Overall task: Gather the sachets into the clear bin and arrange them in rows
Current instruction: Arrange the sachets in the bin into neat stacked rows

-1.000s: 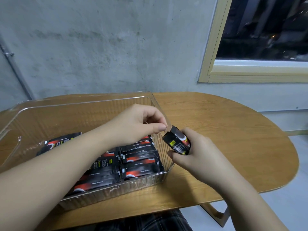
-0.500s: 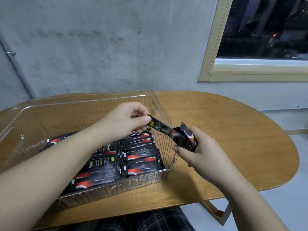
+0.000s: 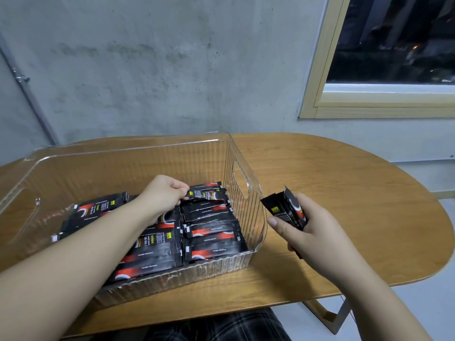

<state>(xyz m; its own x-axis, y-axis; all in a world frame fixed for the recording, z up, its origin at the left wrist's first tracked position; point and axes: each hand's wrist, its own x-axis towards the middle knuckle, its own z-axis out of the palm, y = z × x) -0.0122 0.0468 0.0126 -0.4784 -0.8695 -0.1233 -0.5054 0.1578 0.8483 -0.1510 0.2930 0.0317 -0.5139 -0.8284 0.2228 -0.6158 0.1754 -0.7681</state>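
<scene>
Left hand (image 3: 163,194) is pinching one sachet (image 3: 205,194) inside the clear bin (image 3: 248,183), above the sachet rows (image 3: 211,232). Right hand (image 3: 307,230) is gripping a sachet bundle (image 3: 286,209) just outside the bin.

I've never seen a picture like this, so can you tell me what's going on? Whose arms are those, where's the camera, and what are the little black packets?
No machine here: these are a person's two bare arms. The camera sits on their head and looks down, so you see what they see. A wooden table holds a clear bin. Inside it, black and red sachets lie flat in rows. The left hand is inside the bin, its fingers pinching one sachet at the far end of a row. The right hand is outside the bin, over the table, holding a small bunch of more sachets. Behind are a grey wall and a dark window.
</scene>
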